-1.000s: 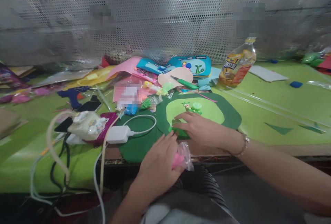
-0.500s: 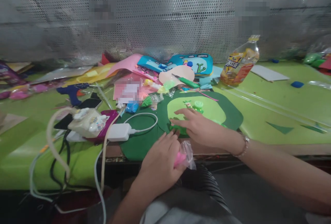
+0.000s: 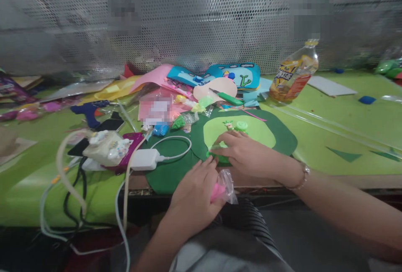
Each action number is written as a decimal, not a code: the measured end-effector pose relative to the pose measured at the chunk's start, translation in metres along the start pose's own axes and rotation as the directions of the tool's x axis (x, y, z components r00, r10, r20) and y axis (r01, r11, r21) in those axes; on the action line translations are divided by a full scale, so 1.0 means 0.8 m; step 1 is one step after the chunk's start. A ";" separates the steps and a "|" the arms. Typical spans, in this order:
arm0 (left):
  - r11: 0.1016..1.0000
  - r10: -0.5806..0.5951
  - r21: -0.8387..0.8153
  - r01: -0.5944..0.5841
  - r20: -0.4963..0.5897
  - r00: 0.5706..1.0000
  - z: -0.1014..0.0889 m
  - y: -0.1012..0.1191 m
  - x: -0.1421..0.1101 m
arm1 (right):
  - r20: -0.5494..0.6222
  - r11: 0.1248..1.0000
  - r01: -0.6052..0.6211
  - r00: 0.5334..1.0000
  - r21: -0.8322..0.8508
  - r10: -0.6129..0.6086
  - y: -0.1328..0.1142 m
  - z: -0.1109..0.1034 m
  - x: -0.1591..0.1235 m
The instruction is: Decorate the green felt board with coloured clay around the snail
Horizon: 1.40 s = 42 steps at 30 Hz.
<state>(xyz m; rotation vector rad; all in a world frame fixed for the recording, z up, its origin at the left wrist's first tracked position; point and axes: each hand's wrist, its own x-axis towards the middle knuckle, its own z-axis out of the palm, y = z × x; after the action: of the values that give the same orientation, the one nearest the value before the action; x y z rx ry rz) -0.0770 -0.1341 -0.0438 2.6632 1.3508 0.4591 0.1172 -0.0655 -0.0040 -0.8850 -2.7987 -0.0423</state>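
My left hand (image 3: 196, 192) is closed around a small clear plastic bag of pink clay (image 3: 217, 192), whose loose end sticks out on the right. Its fingertips rest at the near edge of a dark green foam sheet (image 3: 282, 132). My right hand (image 3: 248, 155) reaches over the light green oval (image 3: 216, 123) on that sheet, fingers bent and apart, their tips touching green clay (image 3: 223, 160) at the oval's near side. The thumb is hidden. Just beyond the fingers are a round green clay piece (image 3: 241, 127) and a small white-and-green figure (image 3: 229, 125).
Cables and a white adapter (image 3: 145, 159) lie left of the sheet, near a blue glue gun (image 3: 89, 111). Behind are bagged clay, a green-handled cutter (image 3: 230, 98) and blue decorated foam pieces (image 3: 251, 71). A tilted bottle (image 3: 292, 75) stands at right, before a perforated metal panel (image 3: 201, 21).
My right hand's fingers have bent and drawn down and inward onto the green clay. My left hand stays nearly still with the bag. The view has shifted slightly.
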 end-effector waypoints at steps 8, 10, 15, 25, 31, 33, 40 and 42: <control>1.000 0.005 0.025 -0.004 -0.022 1.000 0.002 0.001 0.000 | 0.010 1.000 0.013 1.000 -0.005 -0.013 -0.001 0.007 0.005; 0.999 0.013 0.037 -0.012 -0.027 1.000 0.003 0.001 0.000 | 0.028 1.000 0.011 1.000 0.014 -0.011 -0.002 0.009 0.006; 0.997 0.011 0.079 -0.008 -0.033 0.999 0.002 0.001 -0.001 | 0.041 0.999 -0.025 0.999 0.039 0.023 0.001 0.007 0.005; 0.999 -0.042 0.030 0.042 -0.001 0.999 0.000 0.004 0.002 | 0.000 1.000 -0.009 1.000 -0.009 0.009 0.012 -0.010 -0.002; 0.999 -0.021 0.046 0.021 0.000 1.000 -0.001 0.003 0.003 | -0.252 0.972 -0.090 0.957 0.217 0.144 0.002 -0.040 -0.041; 0.998 0.022 0.053 -0.019 -0.043 0.999 -0.001 0.002 0.003 | -0.197 0.920 -0.078 0.966 0.385 0.165 -0.024 -0.040 -0.058; 0.970 0.222 -0.032 -0.242 -0.297 0.929 -0.004 0.009 -0.003 | -0.132 0.763 -0.061 0.973 0.643 0.189 -0.103 0.006 -0.086; 0.961 0.207 -0.098 -0.258 -0.364 0.908 -0.004 0.016 -0.008 | -0.234 0.740 -0.021 0.942 0.673 0.240 -0.111 0.018 -0.090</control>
<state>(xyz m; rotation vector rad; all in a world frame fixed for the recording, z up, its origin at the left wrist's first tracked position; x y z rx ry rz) -0.0721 -0.1468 -0.0389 2.7191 1.0188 1.0633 0.1212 -0.1774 -0.0293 -0.7899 -2.1775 0.7342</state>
